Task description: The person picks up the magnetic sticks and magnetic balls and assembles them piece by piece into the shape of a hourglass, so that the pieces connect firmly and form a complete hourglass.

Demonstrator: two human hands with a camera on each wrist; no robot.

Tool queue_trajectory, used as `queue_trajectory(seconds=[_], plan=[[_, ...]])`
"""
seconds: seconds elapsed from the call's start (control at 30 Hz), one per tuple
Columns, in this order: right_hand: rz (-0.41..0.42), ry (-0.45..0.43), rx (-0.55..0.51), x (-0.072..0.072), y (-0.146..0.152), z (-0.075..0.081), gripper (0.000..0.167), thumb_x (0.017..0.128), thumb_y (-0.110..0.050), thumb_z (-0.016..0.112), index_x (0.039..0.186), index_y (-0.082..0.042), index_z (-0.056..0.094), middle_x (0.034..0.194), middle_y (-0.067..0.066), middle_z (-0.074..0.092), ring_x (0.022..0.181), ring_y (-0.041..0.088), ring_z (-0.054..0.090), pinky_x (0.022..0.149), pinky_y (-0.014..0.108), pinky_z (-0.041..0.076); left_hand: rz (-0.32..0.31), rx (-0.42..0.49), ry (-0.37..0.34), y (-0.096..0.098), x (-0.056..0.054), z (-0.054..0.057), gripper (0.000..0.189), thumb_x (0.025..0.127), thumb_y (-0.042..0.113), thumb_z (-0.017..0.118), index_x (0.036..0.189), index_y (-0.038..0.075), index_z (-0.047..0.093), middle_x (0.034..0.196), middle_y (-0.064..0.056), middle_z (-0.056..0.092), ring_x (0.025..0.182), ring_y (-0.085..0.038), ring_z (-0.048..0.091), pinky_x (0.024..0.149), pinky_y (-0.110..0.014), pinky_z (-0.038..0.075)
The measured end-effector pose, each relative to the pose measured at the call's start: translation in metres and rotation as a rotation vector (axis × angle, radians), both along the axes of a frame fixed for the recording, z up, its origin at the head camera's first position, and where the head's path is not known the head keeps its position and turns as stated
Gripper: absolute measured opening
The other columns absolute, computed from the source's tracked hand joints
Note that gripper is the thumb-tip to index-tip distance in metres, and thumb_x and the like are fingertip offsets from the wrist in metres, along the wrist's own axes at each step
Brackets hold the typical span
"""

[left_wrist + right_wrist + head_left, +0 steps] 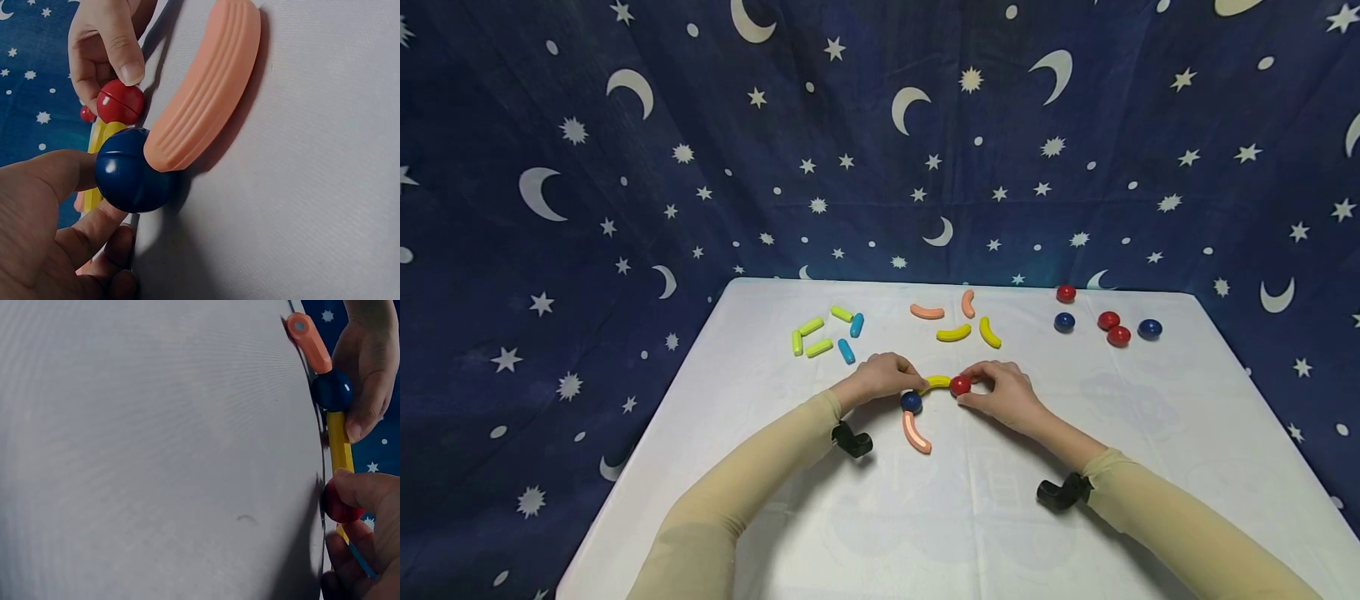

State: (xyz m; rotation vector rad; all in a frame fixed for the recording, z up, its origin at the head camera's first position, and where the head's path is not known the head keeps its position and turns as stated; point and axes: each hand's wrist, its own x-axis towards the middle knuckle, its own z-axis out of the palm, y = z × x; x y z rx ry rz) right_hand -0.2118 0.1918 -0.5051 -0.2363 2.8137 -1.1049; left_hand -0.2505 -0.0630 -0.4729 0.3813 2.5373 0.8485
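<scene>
A chain of toy pieces lies mid-table: an orange curved bar (915, 433), a blue ball (912, 402), a yellow curved bar (938, 382) and a red ball (960, 385). My left hand (886, 377) pinches the yellow bar close to the blue ball; in the left wrist view that ball (134, 172) partly hides the fingertips. With thumb and fingers, my right hand (1006, 396) holds the red ball (340, 503) at the chain's other end. Blue ball and orange bar touch end to end in the left wrist view.
Green sticks (812, 326) and blue sticks (857, 325) lie at the back left. Behind the hands are loose orange bars (927, 312) and yellow bars (953, 333). Red balls (1108, 320) and blue balls (1064, 322) sit at the back right. A starry cloth (850, 167) hangs behind the table.
</scene>
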Motion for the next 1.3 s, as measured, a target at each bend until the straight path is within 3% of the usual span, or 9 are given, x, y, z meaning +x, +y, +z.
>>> queue_trajectory(seconds=[0.43, 0.77, 0.97, 1.3], plan=[[0.035, 0.091, 0.031, -0.003, -0.002, -0.005, 0.044, 0.084, -0.043, 0.085, 0.117, -0.016, 0.073, 0.116, 0.005, 0.068, 0.114, 0.030, 0.048, 0.096, 0.052, 0.033, 0.001, -0.019, -0.027, -0.001, -0.001, 0.000, 0.035, 0.088, 0.058, 0.071, 0.090, 0.024, 0.078, 0.085, 0.004, 0.062, 0.079, -0.015, 0.053, 0.068, -0.031, 0.038], [0.132, 0.069, 0.017, -0.012, -0.009, -0.004, 0.044, 0.087, -0.039, 0.082, 0.127, -0.023, 0.073, 0.125, 0.002, 0.068, 0.123, 0.030, 0.047, 0.101, 0.055, 0.032, -0.053, 0.027, -0.032, -0.003, -0.003, -0.001, 0.026, 0.087, 0.054, 0.074, 0.089, 0.029, 0.080, 0.090, 0.009, 0.068, 0.086, -0.016, 0.054, 0.074, -0.033, 0.040], [0.101, 0.047, -0.012, -0.013, -0.014, -0.002, 0.045, 0.085, -0.042, 0.084, 0.122, -0.019, 0.072, 0.121, 0.003, 0.068, 0.121, 0.030, 0.047, 0.103, 0.055, 0.031, -0.053, 0.016, -0.034, -0.002, -0.003, 0.000, 0.021, 0.088, 0.047, 0.075, 0.088, 0.027, 0.080, 0.087, 0.009, 0.067, 0.085, -0.016, 0.053, 0.073, -0.033, 0.039], [0.116, 0.055, -0.022, -0.017, -0.014, -0.002, 0.039, 0.085, -0.043, 0.083, 0.117, -0.022, 0.075, 0.116, -0.002, 0.070, 0.117, 0.028, 0.048, 0.099, 0.053, 0.033, -0.051, 0.013, -0.020, -0.003, -0.002, 0.001, 0.021, 0.088, 0.050, 0.074, 0.085, 0.029, 0.079, 0.086, 0.008, 0.067, 0.093, -0.019, 0.051, 0.079, -0.038, 0.037]])
